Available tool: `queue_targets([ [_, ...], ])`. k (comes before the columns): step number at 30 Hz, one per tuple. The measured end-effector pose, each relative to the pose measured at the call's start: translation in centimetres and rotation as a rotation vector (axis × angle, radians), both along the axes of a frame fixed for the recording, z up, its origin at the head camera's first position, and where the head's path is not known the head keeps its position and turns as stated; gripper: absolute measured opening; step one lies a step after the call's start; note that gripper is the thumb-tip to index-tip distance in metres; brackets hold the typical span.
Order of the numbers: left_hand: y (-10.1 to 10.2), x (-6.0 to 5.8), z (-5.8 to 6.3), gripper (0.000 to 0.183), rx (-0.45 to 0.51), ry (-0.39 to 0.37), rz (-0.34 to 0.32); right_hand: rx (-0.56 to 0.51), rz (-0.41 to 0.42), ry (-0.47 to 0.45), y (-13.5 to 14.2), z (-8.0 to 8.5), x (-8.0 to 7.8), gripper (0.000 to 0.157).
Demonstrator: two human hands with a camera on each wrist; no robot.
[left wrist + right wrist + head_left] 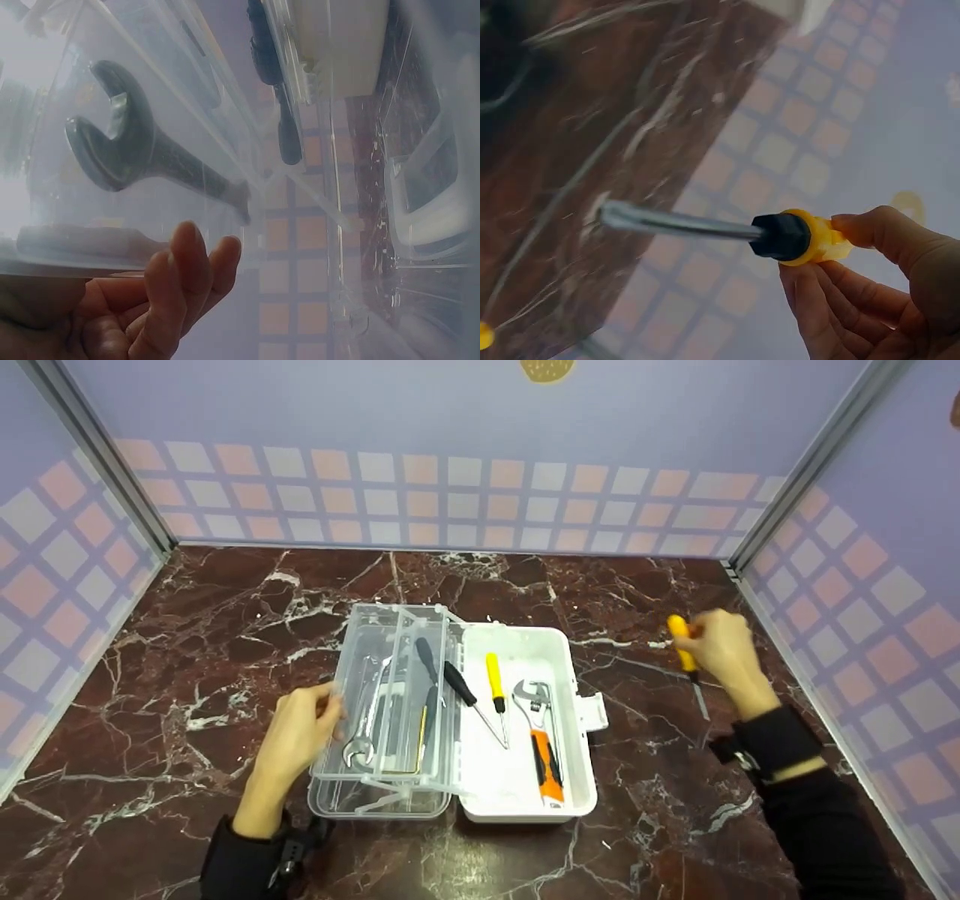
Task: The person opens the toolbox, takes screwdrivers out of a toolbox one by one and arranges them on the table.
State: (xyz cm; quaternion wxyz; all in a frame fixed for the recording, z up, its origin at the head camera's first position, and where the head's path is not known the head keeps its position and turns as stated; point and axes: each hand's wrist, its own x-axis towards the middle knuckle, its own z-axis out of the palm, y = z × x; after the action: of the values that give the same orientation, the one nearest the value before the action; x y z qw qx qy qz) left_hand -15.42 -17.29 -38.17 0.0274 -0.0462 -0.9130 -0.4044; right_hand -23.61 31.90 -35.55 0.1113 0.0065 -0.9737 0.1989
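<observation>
My right hand (721,649) pinches a screwdriver (681,641) by its yellow handle, above the table to the right of the toolbox. In the right wrist view, thumb and fingers hold that handle, and the metal shaft (679,223) points left. At the left edge of the clear tray (352,660), my left hand (300,727) has curled fingers. The left wrist view shows these fingers (187,270) below the plastic, with the thumb seen blurred through it. An open-end wrench (358,750) lies in the tray, its jaw large in the left wrist view.
The open white toolbox (480,802) holds a black-handled screwdriver (459,682), a yellow-handled screwdriver (495,679) and an orange-handled adjustable wrench (549,769). A white latch (592,712) juts from its right side. Patterned panels (480,435) border the dark marbled table (247,660).
</observation>
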Motion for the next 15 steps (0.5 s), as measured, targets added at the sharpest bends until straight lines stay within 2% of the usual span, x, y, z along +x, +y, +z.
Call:
queue_targets([
  [8,0.2,0.0,0.0,0.019,-0.003,0.024,0.013,0.090,-0.092,-0.108,5.8,-2.9,1.1,0.022],
  [15,0.2,0.0,0.0,0.019,-0.004,0.018,0.016,0.114,-0.162,-0.243,8.0,-4.7,1.0,0.022],
])
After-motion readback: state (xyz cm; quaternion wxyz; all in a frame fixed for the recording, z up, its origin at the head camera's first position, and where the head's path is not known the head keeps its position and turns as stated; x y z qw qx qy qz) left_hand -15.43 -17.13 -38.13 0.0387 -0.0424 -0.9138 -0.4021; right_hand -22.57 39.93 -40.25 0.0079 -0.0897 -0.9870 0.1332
